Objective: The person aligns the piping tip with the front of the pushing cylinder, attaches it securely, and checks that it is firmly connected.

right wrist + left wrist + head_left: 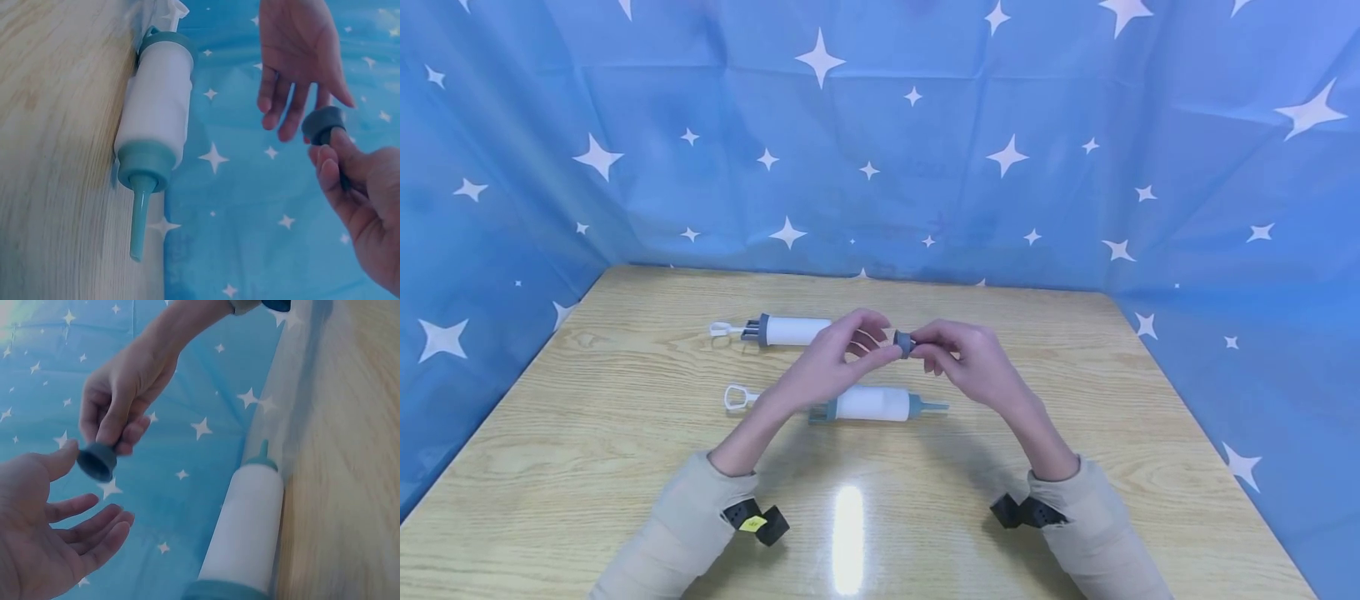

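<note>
— From the left, what is seen?
— A gray-collared tube [797, 331] is laid farther back on the surface [625, 400]; nearer, a teal-collared tube [872, 403] is laid.
— And the left grip [835, 354]?
— Spread, with the thumb held at the rim of a flared gray nozzle [902, 343].
— Where's that nozzle held?
— Above the surface, between the grips; its narrow end is pinched by the right grip [966, 358].
</note>
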Demonstrator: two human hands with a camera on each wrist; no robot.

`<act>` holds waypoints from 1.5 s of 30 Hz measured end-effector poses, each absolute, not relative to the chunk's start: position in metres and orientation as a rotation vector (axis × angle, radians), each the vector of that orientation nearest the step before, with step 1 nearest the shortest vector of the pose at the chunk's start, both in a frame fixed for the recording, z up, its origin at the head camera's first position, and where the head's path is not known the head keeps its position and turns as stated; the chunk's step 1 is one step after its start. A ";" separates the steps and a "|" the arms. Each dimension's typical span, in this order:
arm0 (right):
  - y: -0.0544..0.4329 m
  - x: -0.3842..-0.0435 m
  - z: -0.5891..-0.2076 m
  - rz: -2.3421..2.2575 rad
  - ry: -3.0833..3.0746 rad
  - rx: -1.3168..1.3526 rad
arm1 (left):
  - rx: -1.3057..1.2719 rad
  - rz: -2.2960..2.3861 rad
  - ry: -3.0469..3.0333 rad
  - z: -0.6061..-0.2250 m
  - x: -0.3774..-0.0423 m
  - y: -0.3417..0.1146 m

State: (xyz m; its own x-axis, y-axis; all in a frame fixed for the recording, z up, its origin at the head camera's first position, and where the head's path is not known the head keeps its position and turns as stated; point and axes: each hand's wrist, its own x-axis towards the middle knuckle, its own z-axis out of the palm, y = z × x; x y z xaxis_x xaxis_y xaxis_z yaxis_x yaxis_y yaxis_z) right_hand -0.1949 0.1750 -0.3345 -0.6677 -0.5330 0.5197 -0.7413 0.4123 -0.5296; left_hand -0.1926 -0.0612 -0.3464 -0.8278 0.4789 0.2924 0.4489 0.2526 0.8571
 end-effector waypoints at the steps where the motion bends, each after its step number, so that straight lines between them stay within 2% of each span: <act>1: 0.175 -0.195 -0.334 1.105 -2.397 1.106 | 0.909 1.655 2.480 -0.346 -0.194 -0.063; 23: 0.180 -0.200 -0.338 1.096 -2.386 1.083 | 0.630 1.166 2.915 -0.367 -0.237 -0.138; 32: 0.180 -0.201 -0.339 1.088 -2.409 1.066 | 0.541 0.930 2.995 -0.382 -0.247 -0.151; 45: 0.180 -0.201 -0.338 1.090 -2.422 1.054 | 0.432 0.927 2.999 -0.392 -0.252 -0.156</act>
State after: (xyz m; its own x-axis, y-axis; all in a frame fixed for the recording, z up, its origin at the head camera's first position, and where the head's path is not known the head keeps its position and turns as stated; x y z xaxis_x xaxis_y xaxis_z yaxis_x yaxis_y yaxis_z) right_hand -0.2010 0.1803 -0.3381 -0.6936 -0.5057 0.5131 -0.7194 0.4484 -0.5305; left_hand -0.2521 -0.1560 -0.3918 -0.9625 0.2499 0.1053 0.2657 0.7918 0.5500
